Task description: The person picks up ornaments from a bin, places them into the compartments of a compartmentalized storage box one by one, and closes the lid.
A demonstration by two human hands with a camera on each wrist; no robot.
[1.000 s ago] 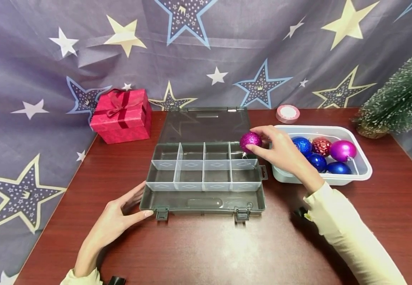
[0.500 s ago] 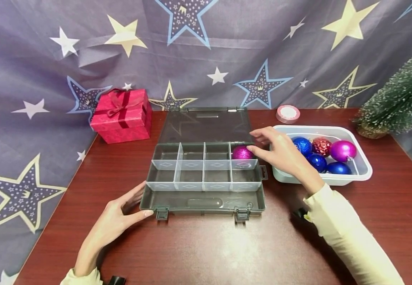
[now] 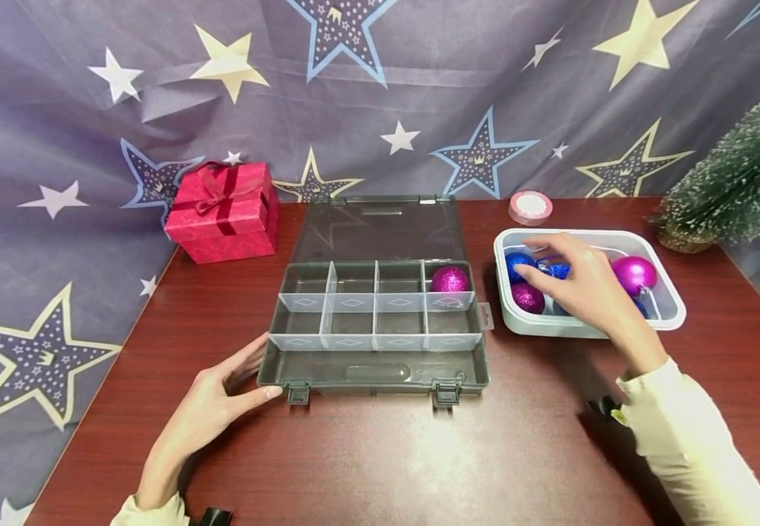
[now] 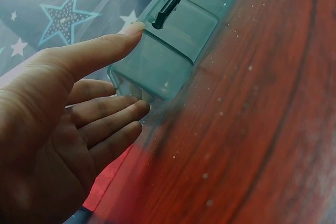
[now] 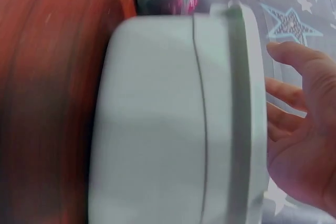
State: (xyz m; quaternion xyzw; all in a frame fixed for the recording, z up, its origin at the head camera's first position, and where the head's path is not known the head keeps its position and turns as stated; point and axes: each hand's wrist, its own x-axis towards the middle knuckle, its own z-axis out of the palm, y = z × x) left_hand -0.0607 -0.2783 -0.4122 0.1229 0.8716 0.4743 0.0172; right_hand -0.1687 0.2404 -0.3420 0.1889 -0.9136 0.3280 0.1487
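Note:
A dark see-through organizer box (image 3: 327,371) lies open on the table, its lid (image 3: 380,230) folded back. One glittery magenta bauble (image 3: 450,280) sits in the back right compartment; the other compartments are bare. My left hand (image 3: 202,413) rests at the box's front left corner, the straight thumb on the edge, fingers extended along the side. Over the white tub (image 3: 551,326) is my right hand (image 3: 587,285), thumb and fingers spread with nothing between them. Below it, blue baubles (image 3: 520,267), a glittery magenta one (image 3: 527,298) and a smooth pink one (image 3: 634,275) show; the hand hides others.
At the back left stands a red gift box (image 3: 222,215) with a ribbon. A roll of pink tape (image 3: 530,208) lies behind the tub, and a small frosted tree (image 3: 728,175) stands at right. A starry cloth (image 3: 406,88) hangs behind the table.
My right hand lowered the magenta bauble into the back right compartment, let go, and moved right over the tub. The left hand stayed at the box corner.

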